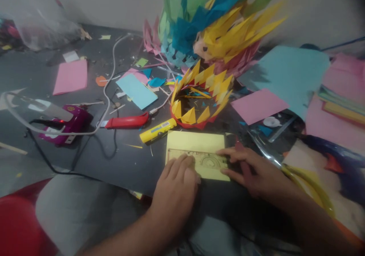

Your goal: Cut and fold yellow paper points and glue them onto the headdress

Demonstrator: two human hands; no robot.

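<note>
A sheet of yellow paper (196, 139) lies on the dark table, with a clear ruler (209, 161) with a protractor arc laid lengthwise across it. My left hand (176, 182) presses the ruler's left part against the paper, fingers lying flat and close together. At the ruler's right end, the thumb and forefinger of my right hand (256, 172) touch the ruler and paper edge. A dark red stick-like tool (245, 166) sits in that hand; blur hides its exact kind. Just beyond the paper are a yellow glue stick (158, 130) and a red utility knife (127, 121).
A ring of yellow and red folded paper (196, 125) stands behind the paper, before a large multicoloured paper piece (188, 32). A purple glue gun-like device (71, 125) with cables is at left. Pink sheets (259, 106), scissors with yellow handles (310, 187) and scraps lie right.
</note>
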